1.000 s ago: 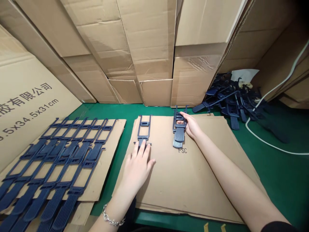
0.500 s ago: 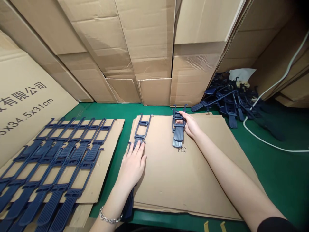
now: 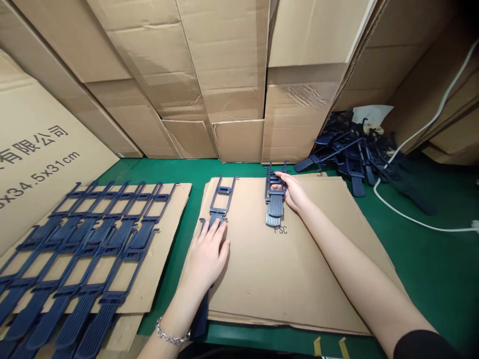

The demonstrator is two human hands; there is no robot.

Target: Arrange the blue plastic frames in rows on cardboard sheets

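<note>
Lower ribbed navy frame slid leftward under left grip, spread flat | lay along edge of cardboard | right grip held frame stack | aligning, presumably; next needed left release.

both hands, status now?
Left hand: open, resting on a single blue part.
Right hand: closed, holding overlapping blue parts.

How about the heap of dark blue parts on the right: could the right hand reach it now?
Probably yes: no visible barrier separates the right hand from the heap, though the overlapping blue parts it holds may need putting down first.
</note>
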